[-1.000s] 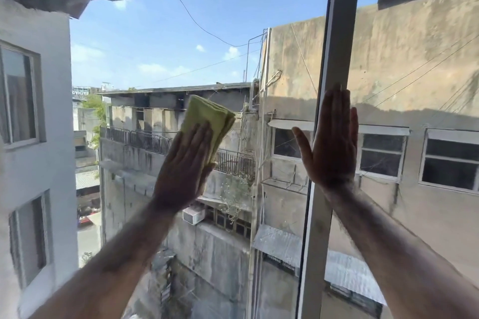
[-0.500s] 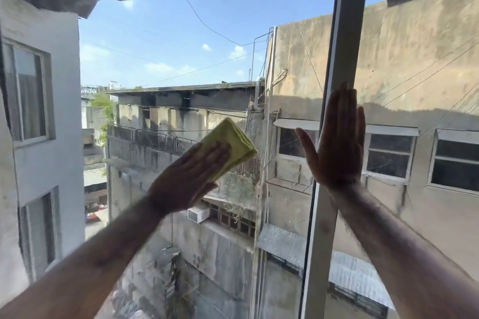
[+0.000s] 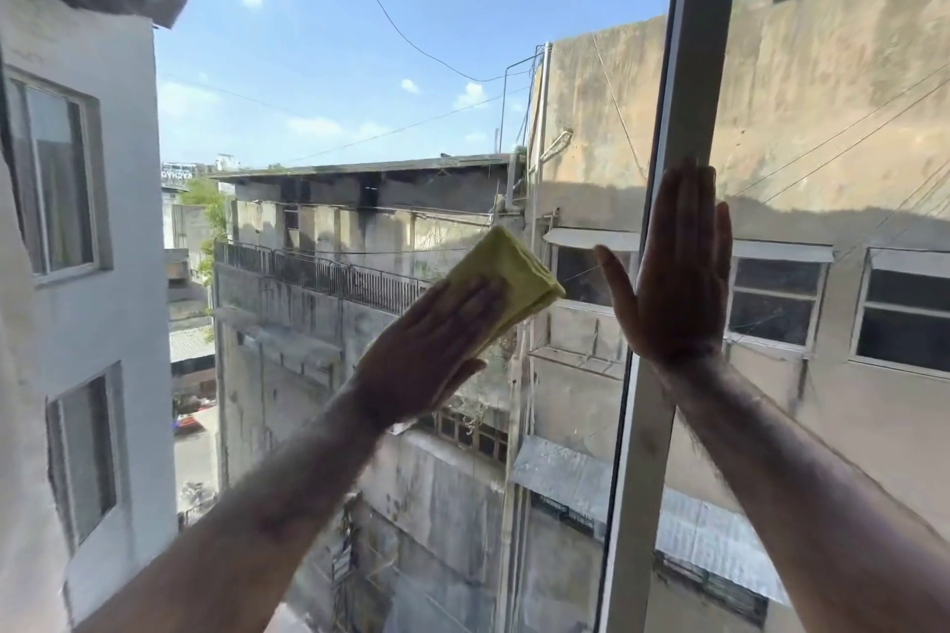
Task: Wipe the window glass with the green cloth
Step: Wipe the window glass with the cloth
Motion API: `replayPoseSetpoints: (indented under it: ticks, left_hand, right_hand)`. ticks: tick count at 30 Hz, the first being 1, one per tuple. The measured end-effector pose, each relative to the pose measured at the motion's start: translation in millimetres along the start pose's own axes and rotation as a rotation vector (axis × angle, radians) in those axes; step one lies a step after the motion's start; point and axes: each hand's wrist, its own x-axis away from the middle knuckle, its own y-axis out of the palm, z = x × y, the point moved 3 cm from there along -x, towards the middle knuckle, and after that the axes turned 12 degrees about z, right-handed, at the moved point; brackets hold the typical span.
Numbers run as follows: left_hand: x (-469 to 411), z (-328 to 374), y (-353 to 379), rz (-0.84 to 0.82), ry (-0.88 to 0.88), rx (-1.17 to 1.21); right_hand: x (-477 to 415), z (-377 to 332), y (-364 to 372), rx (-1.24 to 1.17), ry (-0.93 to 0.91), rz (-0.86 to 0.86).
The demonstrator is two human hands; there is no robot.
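My left hand lies flat on the window glass, pressing a folded yellow-green cloth against the pane. The cloth sticks out past my fingertips toward the upper right, close to the frame. My right hand rests flat with fingers straight and together, thumb spread, over the grey vertical window frame and the glass beside it. It holds nothing. About a thumb's width separates the cloth's corner from my right thumb.
The grey frame bar runs from top to bottom right of centre and splits the glass into a wide left pane and a right pane. Through the glass I see weathered buildings, overhead cables, a dark net at the top left and a street far below.
My left hand has slid the cloth to the right across the pane and slightly down, tilting it toward the frame. My right hand has stayed on the frame.
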Motion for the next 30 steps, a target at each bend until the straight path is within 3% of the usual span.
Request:
replayPoseSetpoints:
  ticks: [4, 6, 8, 10, 13, 15, 17, 20, 22, 24, 26, 30]
  left_hand:
    - [9, -54, -19, 0.154, -0.744, -0.119]
    - [-42, -65, -22, 0.248, -0.968, -0.124]
    - [-91, -56, -17, 0.260, -0.884, -0.087]
    - [-113, -22, 0, 0.217, -0.562, -0.041]
    - [-83, 34, 15, 0.051, -0.104, 0.050]
    - [-42, 36, 11, -0.014, 0.020, 0.093]
    - [1, 16, 0, -0.001, -0.026, 0.109]
    - [35, -34, -18, 0.101, -0.420, 0.007]
    - [12, -59, -23, 0.180, -0.697, -0.050]
    - [-33, -61, -21, 0.239, -0.797, -0.073]
    - [-70, -41, -11, 0.256, -0.678, -0.026]
    - [-59, 25, 12, 0.114, -0.098, 0.127]
  right_hand:
    - [-1, -1, 1, -0.013, 0.014, 0.003]
    - [-1, -1, 0, -0.005, 0.008, -0.011]
    - [0, -1, 0, 0.002, 0.007, -0.032]
    - [0, -1, -1, 0.009, 0.003, -0.021]
    - [2, -1, -2, 0.032, -0.019, -0.008]
    - [1, -1, -2, 0.038, -0.016, -0.017]
    - [0, -1, -2, 0.027, -0.005, -0.011]
    - [0, -1, -1, 0.007, -0.003, -0.001]
    - [1, -1, 0, 0.023, -0.003, -0.001]
    - [1, -1, 1, 0.029, -0.004, 0.004]
    - [1, 0, 1, 0.027, -0.004, 0.014]
    - [2, 1, 1, 0.038, -0.022, 0.031]
